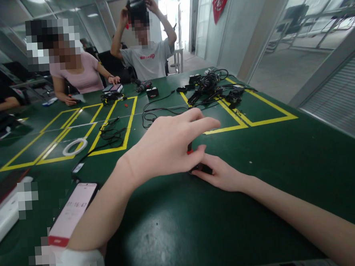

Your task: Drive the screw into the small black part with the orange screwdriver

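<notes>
A small black object with a red part [190, 151] stands low over the green table, mostly hidden behind my hands, so its kind cannot be made out. My right hand [220, 173] comes in from the right, thumb and fingers closed around its black lower part [206, 168]. Reaching across from the left, my left hand [175, 143] hovers over the same object. Its thumb and index finger are stretched apart, with the red part showing between them. Whether the left fingers touch it is hidden.
A phone [72, 211] with a timer lies beside my left forearm, near a white power strip [8, 215]. Beyond are a tape roll [75, 147], loose cables [113, 135], a heap of black cables [207, 85] and a drill [143, 86]. Two people [76, 73] [146, 62] sit across the table [275, 159].
</notes>
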Demonstrator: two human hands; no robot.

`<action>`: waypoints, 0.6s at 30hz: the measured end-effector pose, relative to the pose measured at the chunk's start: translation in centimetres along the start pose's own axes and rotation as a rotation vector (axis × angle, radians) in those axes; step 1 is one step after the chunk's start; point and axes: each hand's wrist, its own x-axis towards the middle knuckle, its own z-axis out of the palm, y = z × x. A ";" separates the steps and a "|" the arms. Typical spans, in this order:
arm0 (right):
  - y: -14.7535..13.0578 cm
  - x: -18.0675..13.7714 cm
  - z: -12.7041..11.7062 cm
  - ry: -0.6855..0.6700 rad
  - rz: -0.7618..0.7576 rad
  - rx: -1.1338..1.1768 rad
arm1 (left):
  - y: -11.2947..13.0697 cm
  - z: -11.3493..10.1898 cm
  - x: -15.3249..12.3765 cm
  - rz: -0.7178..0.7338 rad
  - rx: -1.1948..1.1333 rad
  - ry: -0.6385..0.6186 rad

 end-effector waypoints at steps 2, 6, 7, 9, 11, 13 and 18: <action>0.0 0.0 0.0 0.003 0.000 0.002 | 0.0 -0.1 0.0 0.024 -0.015 -0.020; 0.0 0.0 0.1 -0.014 -0.011 0.007 | 0.1 -0.2 0.1 0.016 -0.052 -0.026; 0.0 0.0 0.1 -0.015 -0.010 0.004 | 0.1 -0.2 0.1 0.002 -0.055 -0.026; 0.1 0.0 0.1 -0.005 -0.008 -0.001 | 0.1 -0.3 0.1 -0.010 -0.042 -0.024; 0.0 0.0 0.1 0.000 -0.004 0.004 | 0.2 -0.3 0.0 -0.006 -0.036 -0.036; 0.0 0.0 0.0 -0.010 -0.009 0.014 | 0.2 -0.3 -0.1 -0.012 -0.045 -0.045; 0.0 0.1 0.0 0.006 -0.020 -0.013 | 0.3 -0.3 -0.1 -0.032 -0.030 -0.041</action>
